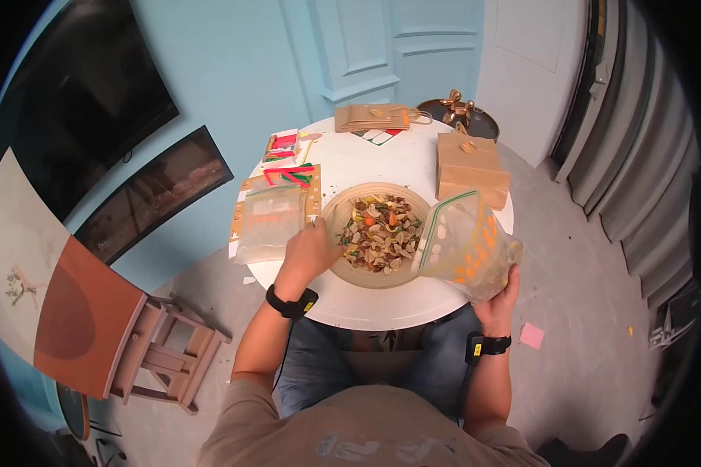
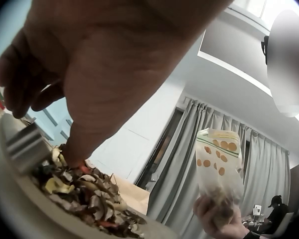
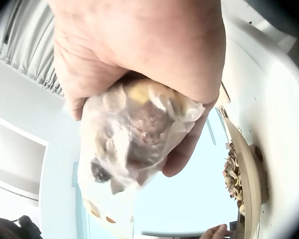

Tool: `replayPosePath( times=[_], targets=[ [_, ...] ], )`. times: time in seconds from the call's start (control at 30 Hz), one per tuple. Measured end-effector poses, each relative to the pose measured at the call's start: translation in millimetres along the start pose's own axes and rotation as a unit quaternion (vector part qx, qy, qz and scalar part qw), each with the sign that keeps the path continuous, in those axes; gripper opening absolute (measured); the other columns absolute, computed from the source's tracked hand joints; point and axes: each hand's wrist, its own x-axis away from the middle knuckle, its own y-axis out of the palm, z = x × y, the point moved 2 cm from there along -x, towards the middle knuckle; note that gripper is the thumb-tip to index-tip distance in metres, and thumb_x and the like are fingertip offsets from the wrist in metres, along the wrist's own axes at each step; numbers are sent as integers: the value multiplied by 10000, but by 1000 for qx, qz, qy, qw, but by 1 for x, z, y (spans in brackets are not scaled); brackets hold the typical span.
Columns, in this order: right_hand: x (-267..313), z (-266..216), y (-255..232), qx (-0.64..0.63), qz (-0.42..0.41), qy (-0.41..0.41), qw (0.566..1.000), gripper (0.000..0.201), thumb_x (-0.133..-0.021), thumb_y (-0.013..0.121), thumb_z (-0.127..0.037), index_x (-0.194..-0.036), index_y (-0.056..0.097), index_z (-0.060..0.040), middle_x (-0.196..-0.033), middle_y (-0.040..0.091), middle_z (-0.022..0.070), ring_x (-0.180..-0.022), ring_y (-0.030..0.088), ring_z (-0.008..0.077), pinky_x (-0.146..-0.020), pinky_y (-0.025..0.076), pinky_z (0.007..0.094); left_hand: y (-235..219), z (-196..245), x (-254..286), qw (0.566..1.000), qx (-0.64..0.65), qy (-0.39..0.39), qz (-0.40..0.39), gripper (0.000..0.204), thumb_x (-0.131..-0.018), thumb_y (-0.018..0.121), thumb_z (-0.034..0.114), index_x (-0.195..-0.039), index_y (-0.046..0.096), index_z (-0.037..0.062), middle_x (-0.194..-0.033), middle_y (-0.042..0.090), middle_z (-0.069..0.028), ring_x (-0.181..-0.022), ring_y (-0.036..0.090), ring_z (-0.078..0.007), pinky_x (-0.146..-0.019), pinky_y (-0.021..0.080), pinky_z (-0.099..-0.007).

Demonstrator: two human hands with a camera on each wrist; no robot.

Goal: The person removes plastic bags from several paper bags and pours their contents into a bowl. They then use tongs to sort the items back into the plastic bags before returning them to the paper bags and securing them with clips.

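A wide beige bowl [image 1: 343, 268] holds a mix of dried plant pieces [image 1: 385, 237], brown with orange, yellow and green bits. My left hand [image 1: 311, 251] is over its left edge, fingers loosely bent and apart, the thumb reaching down to the mix in the left wrist view. Close below those fingers, a shiny metal cylinder [image 2: 27, 147] overlaps the bowl's rim. My right hand [image 1: 498, 302] grips the bottom of a clear zip bag [image 1: 463, 245] with orange dots. Lumpy contents [image 3: 149, 124] gather at the gripped end, and the bag's green-edged mouth leans toward the bowl.
Left of the bowl, a clear bag [image 1: 273, 222] lies on a patterned brown sheet [image 1: 237, 226], with red and green items [image 1: 292, 174] behind. Brown paper bags stand at the right [image 1: 471, 167] and lie at the back [image 1: 370, 118] of the round white table [image 1: 366, 315].
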Motion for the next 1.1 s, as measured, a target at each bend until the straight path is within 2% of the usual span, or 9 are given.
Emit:
replayPosePath(
  times=[0.13, 0.33, 0.43, 0.53, 0.63, 0.73, 0.83, 1.03, 1.1],
  targets=[
    [-15, -9, 16, 34, 14, 5, 999, 617, -1211, 508, -484, -1660, 495, -63, -1657, 595, 115, -1503, 596, 293, -1258, 495, 481, 17, -11, 0, 1000, -3, 5, 15, 447, -903, 851, 295, -1112, 680, -61, -1006, 760, -280, -965, 773, -483, -849, 626, -559],
    [-58, -25, 53, 197, 17, 33, 980, 583, -1187, 608, -396, -1591, 543, 19, -1514, 683, 131, -1336, 704, 241, -1132, 590, 417, 34, -10, -3, 994, -34, -8, 105, 343, -899, 837, 213, -1079, 687, -37, -1029, 753, -250, -895, 787, -432, -775, 655, -500],
    [-72, -30, 69, 247, 12, 31, 968, 580, -1169, 647, -382, -1555, 562, 43, -1468, 694, 140, -1289, 722, 227, -1100, 605, 401, 39, -6, -2, 993, -51, -11, 105, 342, -906, 841, 226, -1093, 690, -18, -1037, 738, -219, -970, 770, -415, -829, 640, -488],
    [-82, -38, 75, 291, -6, 30, 956, 579, -1160, 664, -372, -1551, 556, 41, -1452, 695, 141, -1269, 731, 224, -1078, 617, 394, 30, 6, 2, 991, -68, 1, 115, 355, -911, 850, 249, -1081, 681, -13, -1121, 713, -224, -1117, 715, -417, -985, 586, -494],
    [-87, -44, 89, 310, -10, 18, 951, 597, -1153, 677, -371, -1564, 538, 40, -1452, 692, 143, -1254, 737, 223, -1063, 626, 391, 24, 25, -6, 988, 14, 112, 102, 451, -936, 845, 235, -1253, 688, -45, -1310, 673, -272, -1328, 622, -463, -1096, 523, -550],
    [-91, -46, 98, 306, -16, 26, 952, 607, -1155, 674, -369, -1577, 524, 39, -1460, 690, 143, -1261, 734, 226, -1067, 625, 397, 32, 48, -22, 954, 67, 279, 89, 512, -974, 810, 291, -1367, 693, -15, -1397, 630, -283, -1392, 565, -478, -1160, 484, -566],
    [-97, -43, 98, 298, -22, 39, 954, 614, -1156, 671, -372, -1585, 520, 40, -1473, 686, 143, -1272, 731, 228, -1080, 619, 396, 61, 55, -40, 926, 25, 369, 74, 569, -984, 774, 368, -1430, 687, 27, -1437, 631, -251, -1404, 561, -451, -1183, 468, -566],
    [-101, -40, 95, 306, -25, 53, 950, 615, -1160, 663, -373, -1593, 515, 38, -1490, 679, 144, -1306, 713, 220, -1108, 602, 391, 55, 42, -25, 958, -26, 265, -104, 630, -997, 773, 395, -1503, 673, 33, -1613, 542, -292, -1516, 492, -491, -1235, 454, -571],
    [-104, -38, 99, 311, -28, 49, 949, 611, -1159, 664, -373, -1587, 521, 39, -1488, 680, 145, -1311, 710, 218, -1104, 602, 390, 54, 40, -18, 959, -34, 263, -98, 661, -1015, 752, 433, -1535, 654, 36, -1642, 525, -301, -1546, 465, -502, -1259, 428, -581]
  ],
)
